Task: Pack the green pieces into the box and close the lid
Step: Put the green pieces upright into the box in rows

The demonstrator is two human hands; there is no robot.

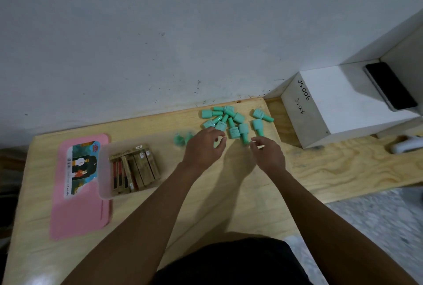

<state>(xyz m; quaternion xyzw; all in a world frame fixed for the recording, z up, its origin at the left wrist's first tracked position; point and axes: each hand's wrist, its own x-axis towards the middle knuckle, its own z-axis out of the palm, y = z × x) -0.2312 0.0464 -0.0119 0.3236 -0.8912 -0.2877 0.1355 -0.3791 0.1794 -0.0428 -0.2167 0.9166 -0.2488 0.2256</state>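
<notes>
The left hand (204, 145) hovers with fingers (218, 139) curled and slightly parted at the near edge of the heap of small mint-green plastic bottle-shaped pieces (233, 122); whether it grips one I cannot tell, while the right hand (266, 150), just right of it, is loosely curled and holds nothing visible. Two more green pieces (182, 139) lie just left of the left hand. This looks like the gathering step: next, grasp pieces and carry them left to the translucent plastic box (105, 170), which already holds brown cartons (135, 170); its pink lid (80, 211) lies beside it on the wooden tabletop (206, 204).
</notes>
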